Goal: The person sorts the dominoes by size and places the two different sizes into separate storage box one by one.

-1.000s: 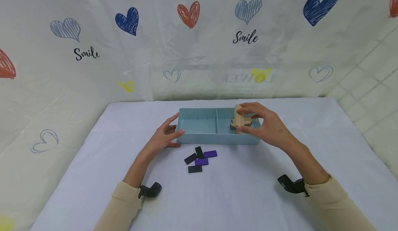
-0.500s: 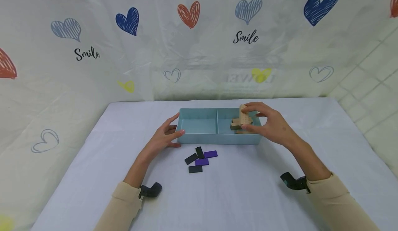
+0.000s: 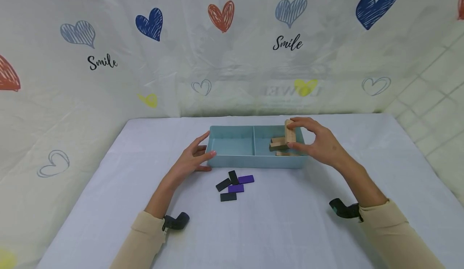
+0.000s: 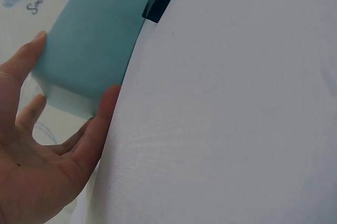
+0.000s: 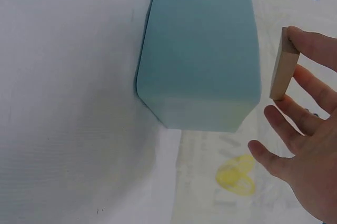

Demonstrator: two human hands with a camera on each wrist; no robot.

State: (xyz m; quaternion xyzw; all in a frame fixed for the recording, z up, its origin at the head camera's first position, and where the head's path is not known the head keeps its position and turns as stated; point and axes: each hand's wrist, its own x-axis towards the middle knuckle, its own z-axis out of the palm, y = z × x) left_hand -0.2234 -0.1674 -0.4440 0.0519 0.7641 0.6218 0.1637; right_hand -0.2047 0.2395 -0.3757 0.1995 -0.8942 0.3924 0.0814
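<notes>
Backdrop w/ printed hearts & "Smile" text is hung behind the table, which is covered in white cloth. Blue tray, 2 compts., is positioned toward far side of table, its left end gripped by L hand, while a wooden block is pinched betw. thumb & fingers of R hand, above right-hand compt. Other wooden blocks are located in that same compt.; 3 black tiles & 2 purple tiles are laid close together on the cloth, nr. side of tray.
</notes>
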